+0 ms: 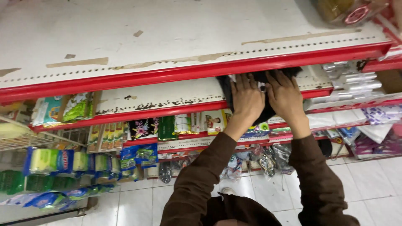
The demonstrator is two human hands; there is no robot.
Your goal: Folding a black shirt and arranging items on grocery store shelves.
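Head view: a set of red and white store shelves (201,71) is seen from above, and two arms in dark brown sleeves (197,175) are stretched out toward it. The left hand (247,98) is laid flat, with its fingers spread a little, on top of a black soft thing (228,86) that looks like cloth. The right hand (285,94) is laid flat just beside the left one, on the same black thing, with its fingers pointed into the shelf. Nothing is gripped tight by either hand; both are pressed down on the black thing with open palms. The black thing is found on the second shelf from the top, partly tucked under the red edge of the top shelf, so some of it is hidden. The top shelf is mostly bare and white, with a see-through bag of brown goods (343,10) at its far right corner. White and silver packs (351,79) are stacked to the right of the hands. Small flat packs with pictures (176,125) are lined up on the shelf below. Yellow sponges in blue wrappers (54,161) are hung at the lower left, next to a white wire basket (25,136). A white tile floor (138,205) is seen at the bottom.
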